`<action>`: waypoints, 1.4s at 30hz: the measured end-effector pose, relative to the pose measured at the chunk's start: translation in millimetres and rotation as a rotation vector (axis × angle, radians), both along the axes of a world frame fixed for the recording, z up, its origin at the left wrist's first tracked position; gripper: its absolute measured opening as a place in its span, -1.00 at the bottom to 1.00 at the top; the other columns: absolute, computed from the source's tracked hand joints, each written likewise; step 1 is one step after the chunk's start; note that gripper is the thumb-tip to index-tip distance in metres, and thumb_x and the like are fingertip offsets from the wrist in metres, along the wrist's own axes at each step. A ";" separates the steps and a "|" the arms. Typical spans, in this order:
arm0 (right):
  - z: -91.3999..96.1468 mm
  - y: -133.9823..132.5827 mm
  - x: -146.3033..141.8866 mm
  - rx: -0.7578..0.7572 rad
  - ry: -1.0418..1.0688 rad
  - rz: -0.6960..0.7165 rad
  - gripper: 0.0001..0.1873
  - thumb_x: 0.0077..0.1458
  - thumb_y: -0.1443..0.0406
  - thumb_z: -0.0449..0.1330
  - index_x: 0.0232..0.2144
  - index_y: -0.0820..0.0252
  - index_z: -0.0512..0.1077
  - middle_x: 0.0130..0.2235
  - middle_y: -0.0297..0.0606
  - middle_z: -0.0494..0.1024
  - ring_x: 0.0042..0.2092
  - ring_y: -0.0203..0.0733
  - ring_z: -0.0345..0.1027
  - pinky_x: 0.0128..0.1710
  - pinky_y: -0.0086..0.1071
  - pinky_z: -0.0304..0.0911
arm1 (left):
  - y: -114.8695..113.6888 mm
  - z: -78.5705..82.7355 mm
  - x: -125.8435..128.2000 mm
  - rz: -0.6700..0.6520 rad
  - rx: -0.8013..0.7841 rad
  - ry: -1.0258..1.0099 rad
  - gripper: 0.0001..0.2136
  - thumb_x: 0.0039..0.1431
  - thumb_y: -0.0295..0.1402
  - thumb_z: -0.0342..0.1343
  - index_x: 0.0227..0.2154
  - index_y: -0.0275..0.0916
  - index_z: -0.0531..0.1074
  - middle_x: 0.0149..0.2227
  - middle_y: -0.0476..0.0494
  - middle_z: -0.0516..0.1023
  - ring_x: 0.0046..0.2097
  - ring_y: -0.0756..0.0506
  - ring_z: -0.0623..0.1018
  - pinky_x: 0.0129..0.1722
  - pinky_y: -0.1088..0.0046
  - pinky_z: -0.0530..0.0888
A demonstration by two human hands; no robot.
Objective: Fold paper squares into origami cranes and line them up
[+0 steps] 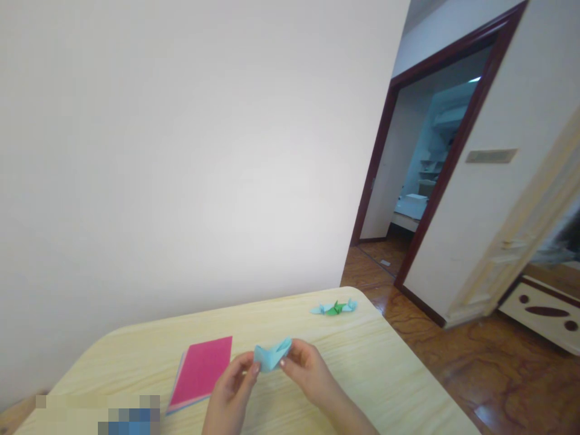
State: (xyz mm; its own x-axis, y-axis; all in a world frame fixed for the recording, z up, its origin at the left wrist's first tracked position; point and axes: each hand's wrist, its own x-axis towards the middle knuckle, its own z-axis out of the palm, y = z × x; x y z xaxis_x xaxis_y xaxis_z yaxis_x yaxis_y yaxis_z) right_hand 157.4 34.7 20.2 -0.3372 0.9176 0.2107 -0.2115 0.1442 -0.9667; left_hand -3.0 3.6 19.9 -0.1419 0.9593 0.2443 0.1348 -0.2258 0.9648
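Note:
A small sheet of light blue paper (270, 357), folded with a dip in its middle, is held above the table by both hands. My left hand (232, 386) pinches its left end between thumb and fingers. On the opposite end, my right hand (308, 370) grips the paper with thumb and forefinger. Left of the hands lies a stack of coloured paper (202, 368) with a magenta sheet on top and pale and blue edges below. Several small folded paper figures (335, 308), light blue and green, sit in a row near the far right corner.
The pale wood-grain table (385, 374) has rounded corners and meets a white wall (203, 151) at its far side. A dark red door frame (435, 223) stands to the right, and a low cabinet (544, 314) beyond. Something pixelated covers the lower left corner.

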 end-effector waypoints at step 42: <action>20.2 -20.4 1.2 0.308 -0.285 -0.194 -0.95 -0.07 0.42 0.18 -0.48 0.21 0.39 -0.41 -0.30 0.47 -0.32 -0.25 0.35 -0.27 -0.40 0.24 | -8.6 -2.7 11.2 0.055 0.065 0.105 -0.78 -0.10 -0.19 0.18 -0.41 -0.21 0.46 -0.43 -0.09 0.61 -0.39 -0.12 0.58 -0.37 0.41 0.51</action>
